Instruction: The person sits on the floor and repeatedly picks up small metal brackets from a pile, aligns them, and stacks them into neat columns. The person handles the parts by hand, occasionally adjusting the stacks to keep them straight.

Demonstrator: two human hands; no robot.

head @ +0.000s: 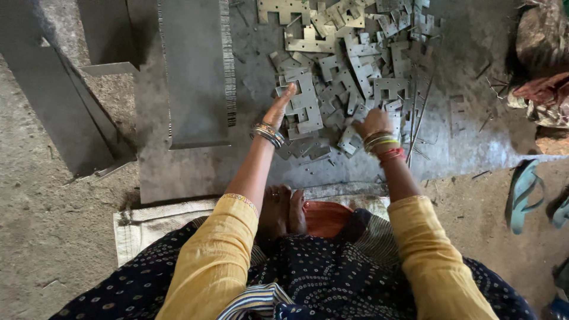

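Many flat notched grey metal plates [349, 65] heaped; left hand [278, 109] grip wide, flat; right hand [372, 123] grip unclear.

Concrete floor [53, 237], dusty. Directly on it: grey steel sheet [178, 172], pile of stamped metal brackets [349, 65], white sack mat [139, 228], teal sandals [524, 192].

Dull grey metal plates [332, 77] on a grey floor [53, 237]; mustard-yellow sleeves [213, 255]; navy skirt [332, 278] with pale dots; turquoise sandal [524, 192]; orange-red cloth [326, 216].
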